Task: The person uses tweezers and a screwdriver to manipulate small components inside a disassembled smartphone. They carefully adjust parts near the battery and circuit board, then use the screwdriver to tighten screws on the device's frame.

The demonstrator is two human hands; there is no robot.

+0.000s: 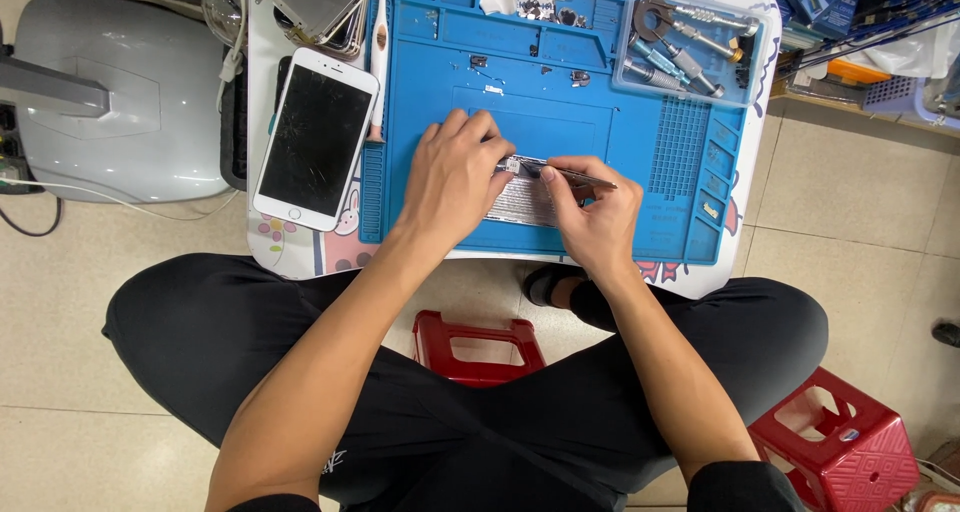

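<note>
The thin, light, fragile-looking phone part (520, 200) near the mat's (420, 122) front edge is pinned by the left hand (452, 177), best gripped by its edges, while tweezers (578, 177) are pinched in the right hand (595, 217).

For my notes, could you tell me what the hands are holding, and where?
The right hand pinches slim metal tweezers near their middle; the left hand presses down the flat part on the blue mat.

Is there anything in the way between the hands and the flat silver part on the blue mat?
Nothing visible. The left hand rests directly on the flat silver part, and the right hand holds a thin metal tool with its tip at the part's top edge. The small loose bits lie farther up the blue mat.
</note>
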